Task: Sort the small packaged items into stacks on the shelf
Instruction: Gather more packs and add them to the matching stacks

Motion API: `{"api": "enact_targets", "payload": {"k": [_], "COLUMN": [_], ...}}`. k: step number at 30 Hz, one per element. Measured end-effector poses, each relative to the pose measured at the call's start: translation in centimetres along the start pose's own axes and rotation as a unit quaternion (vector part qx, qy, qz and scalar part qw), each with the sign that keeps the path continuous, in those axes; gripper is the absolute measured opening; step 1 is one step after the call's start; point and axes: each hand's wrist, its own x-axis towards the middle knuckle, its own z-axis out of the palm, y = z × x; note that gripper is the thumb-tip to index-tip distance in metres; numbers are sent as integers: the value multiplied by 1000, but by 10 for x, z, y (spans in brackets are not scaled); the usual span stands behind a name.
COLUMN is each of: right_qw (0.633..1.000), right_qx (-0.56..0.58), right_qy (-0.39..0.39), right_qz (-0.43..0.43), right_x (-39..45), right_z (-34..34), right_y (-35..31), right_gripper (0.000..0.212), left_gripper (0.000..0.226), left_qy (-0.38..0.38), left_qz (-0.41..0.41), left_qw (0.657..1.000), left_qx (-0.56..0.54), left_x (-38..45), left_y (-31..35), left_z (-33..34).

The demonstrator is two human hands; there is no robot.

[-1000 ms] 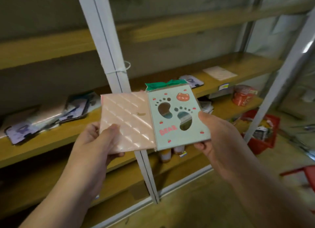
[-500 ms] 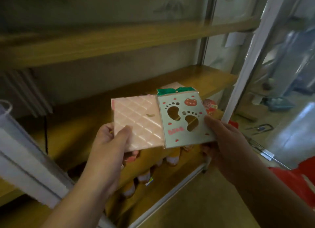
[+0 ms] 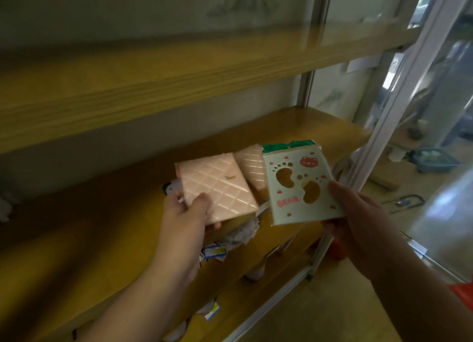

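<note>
My left hand grips a pink quilted packet by its lower left corner, thumb on top, above the wooden shelf. A second pink quilted packet lies on the shelf just behind it. My right hand pinches a pale green packet printed with paw prints, a bear face and a green bow, by its lower right edge, to the right of the pink one.
A white metal upright stands at the shelf's right end. Another wooden shelf runs overhead. Small wrapped items lie on the shelf below my hands, and more sit on the lower shelf. Bare floor is at the right.
The view has swung right along the shelf. The two packets, held edge to edge before, are now apart, and the pink one has moved forward over the shelf beside a matching packet.
</note>
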Motion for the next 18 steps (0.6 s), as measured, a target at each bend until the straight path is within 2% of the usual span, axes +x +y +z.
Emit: {"api": "enact_targets", "payload": {"k": [4,8,12,14,16,18], "right_qw": [1000,996,995,992,987,982], "right_qx": [-10,-81,-58,-77,-111,-135], "right_qy": [-5,-43,-54,-71,-97,-124], "right_qz": [23,6,59,65,58,50], "right_x": [50,95,144,166,183,197], "right_z": [-31,-63,-93,-102,-109,-115], "right_y": [-10,-28,-49,-57,-62,-65], "right_gripper": [43,50,45,39,30,28], "left_gripper": [24,33,29,32,31,43], "left_qy": [23,31,72,98,111,134], "left_qz": [16,4,39,73,113,107], "left_qw": [998,994,980,955,912,871], "left_qx": [51,104,181,270,377,461], "left_x": [28,53,71,76,79,82], "left_y": [-16,-25,-28,-29,-32,-34], "left_z": [45,98,141,151,157,164]}}
